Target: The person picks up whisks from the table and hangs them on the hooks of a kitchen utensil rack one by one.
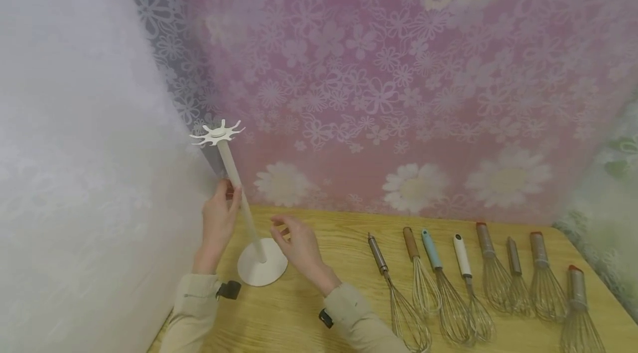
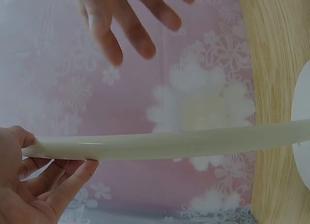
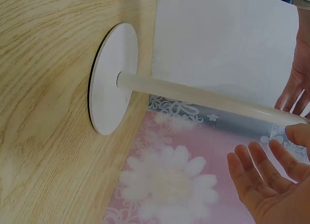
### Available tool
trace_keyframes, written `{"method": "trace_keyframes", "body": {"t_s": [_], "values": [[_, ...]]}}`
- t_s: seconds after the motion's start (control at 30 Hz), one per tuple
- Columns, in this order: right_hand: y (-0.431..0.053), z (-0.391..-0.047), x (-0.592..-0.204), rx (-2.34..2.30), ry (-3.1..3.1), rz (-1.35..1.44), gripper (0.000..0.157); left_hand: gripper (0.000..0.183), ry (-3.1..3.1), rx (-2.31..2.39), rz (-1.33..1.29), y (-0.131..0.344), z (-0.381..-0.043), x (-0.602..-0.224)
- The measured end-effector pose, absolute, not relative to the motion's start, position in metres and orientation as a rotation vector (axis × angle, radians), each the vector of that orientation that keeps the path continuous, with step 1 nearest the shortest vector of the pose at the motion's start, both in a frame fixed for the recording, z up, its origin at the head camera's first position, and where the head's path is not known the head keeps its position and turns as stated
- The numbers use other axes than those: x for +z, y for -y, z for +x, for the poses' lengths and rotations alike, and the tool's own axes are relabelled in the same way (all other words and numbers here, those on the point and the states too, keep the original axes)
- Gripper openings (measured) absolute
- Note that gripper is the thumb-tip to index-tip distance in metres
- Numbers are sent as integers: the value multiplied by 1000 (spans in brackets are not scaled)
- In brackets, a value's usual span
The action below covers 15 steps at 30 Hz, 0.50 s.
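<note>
A white utensil stand (image 1: 247, 221) rises from a round base (image 1: 251, 274) on the wooden table, its top a ring of curved hooks (image 1: 219, 133) with nothing hanging on them. My left hand (image 1: 219, 223) grips the upper part of its pole, the thumb on one side and the fingers on the other, as the left wrist view shows. To the right of the pole, my right hand (image 1: 301, 247) holds nothing. Its fingers (image 3: 254, 168) are loosely bent and spread beside the pole in the right wrist view.
Several whisks lie in a row on the right of the table (image 1: 319, 292), among them a blue-handled whisk (image 1: 432, 250), a white-handled whisk (image 1: 462, 256) and a wooden-handled whisk (image 1: 411, 242). Flowered cloth (image 1: 339, 92) hangs behind, and a pale cloth (image 1: 89, 175) stands close on the left.
</note>
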State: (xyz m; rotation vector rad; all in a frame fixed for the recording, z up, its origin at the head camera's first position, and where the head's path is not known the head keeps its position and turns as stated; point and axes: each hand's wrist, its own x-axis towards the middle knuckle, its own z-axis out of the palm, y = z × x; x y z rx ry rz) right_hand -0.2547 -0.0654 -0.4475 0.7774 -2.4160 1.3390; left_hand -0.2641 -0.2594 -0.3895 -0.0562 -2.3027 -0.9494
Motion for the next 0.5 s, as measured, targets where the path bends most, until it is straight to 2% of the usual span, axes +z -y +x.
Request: {"method": "trace_keyframes", "body": {"t_s": [0.5], "values": [[86, -262, -456, 1437, 2368, 866, 40, 25, 2339, -941, -113, 241, -252, -387]]}}
